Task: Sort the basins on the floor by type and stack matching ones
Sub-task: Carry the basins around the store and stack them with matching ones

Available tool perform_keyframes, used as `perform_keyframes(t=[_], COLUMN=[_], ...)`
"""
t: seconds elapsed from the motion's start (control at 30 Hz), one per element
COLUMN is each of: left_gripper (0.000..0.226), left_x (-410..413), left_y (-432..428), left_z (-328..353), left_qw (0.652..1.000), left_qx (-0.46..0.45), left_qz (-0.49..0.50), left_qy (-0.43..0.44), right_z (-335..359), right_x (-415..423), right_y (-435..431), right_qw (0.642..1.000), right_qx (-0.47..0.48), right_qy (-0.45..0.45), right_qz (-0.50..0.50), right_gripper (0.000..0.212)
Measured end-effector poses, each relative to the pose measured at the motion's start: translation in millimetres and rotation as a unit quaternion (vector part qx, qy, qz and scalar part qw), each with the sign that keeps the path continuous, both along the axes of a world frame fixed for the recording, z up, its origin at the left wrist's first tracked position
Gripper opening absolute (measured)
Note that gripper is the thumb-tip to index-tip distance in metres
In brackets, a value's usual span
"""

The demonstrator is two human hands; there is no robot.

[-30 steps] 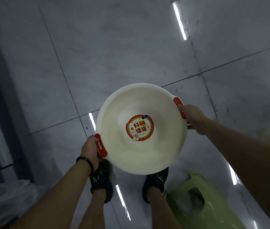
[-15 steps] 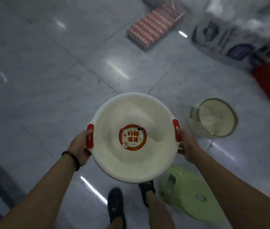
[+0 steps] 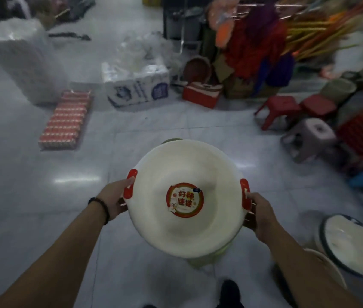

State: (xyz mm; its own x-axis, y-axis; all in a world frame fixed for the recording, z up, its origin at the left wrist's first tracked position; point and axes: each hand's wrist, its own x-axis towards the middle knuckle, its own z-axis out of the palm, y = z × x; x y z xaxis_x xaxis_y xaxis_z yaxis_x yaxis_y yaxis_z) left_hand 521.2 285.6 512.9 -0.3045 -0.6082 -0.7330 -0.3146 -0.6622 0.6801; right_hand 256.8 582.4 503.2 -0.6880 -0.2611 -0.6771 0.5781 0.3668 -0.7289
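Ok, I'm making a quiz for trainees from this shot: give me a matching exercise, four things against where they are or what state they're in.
Things:
1. white basin
2. dark-rimmed basin
3. grey stool
4. red packs

Places or states:
A. on the floor, far left
B. held by both red handles
C. on the floor by the right arm
D. on the floor, right of centre, by the red stools

Pairs: 1-B, 2-C, 3-D, 4-A

We see a white carton [image 3: 136,88]; left of it red cans [image 3: 66,121], right of it red stools [image 3: 278,108].
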Motion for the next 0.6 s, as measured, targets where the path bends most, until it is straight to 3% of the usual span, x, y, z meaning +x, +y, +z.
perform_keyframes(t=[0.3, 0.6], left_gripper=[0.037, 0.043], left_x=[-284, -527], left_y=[168, 331], left_z=[25, 24], left_qw=[0.981, 0.932], left_qx=[-0.024, -0.044], left_qz=[-0.193, -0.358], left_qy=[-0.011, -0.020], right_z=[24, 18], right_x=[-138, -252], right_y=[244, 424], right_qw=[0.985, 0.930], right_qx=[0.004, -0.004], right_qy=[-0.020, -0.042], right_qz=[-0.169, -0.365], right_gripper=[0.025, 0.035])
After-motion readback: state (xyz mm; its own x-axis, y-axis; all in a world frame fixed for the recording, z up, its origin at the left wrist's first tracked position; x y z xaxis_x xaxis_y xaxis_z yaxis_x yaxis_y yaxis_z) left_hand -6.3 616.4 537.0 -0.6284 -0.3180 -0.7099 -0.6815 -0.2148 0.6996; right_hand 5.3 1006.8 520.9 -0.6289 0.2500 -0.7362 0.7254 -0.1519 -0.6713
